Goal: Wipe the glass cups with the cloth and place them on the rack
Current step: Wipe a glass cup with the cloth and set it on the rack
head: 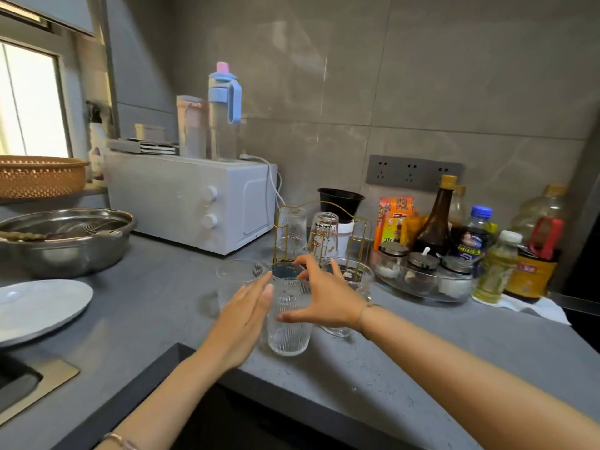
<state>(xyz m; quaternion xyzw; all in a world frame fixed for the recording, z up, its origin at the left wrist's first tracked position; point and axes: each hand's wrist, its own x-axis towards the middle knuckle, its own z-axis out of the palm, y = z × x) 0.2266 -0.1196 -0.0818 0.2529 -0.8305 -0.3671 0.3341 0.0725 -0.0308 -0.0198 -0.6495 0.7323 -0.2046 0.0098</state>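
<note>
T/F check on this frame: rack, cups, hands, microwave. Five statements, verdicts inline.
1. The rack holds a cartoon-print cup upside down. True.
2. The ribbed glass cup nearest the edge stands upright on the counter. True.
3. The left hand holds a cloth. False: it holds nothing; its straight fingers lie beside the ribbed glass cup.
4. The microwave has nothing on top. False: a blue-handled bottle stands there, among other things.
5. The steel bowl sits left of the microwave. True.
</note>
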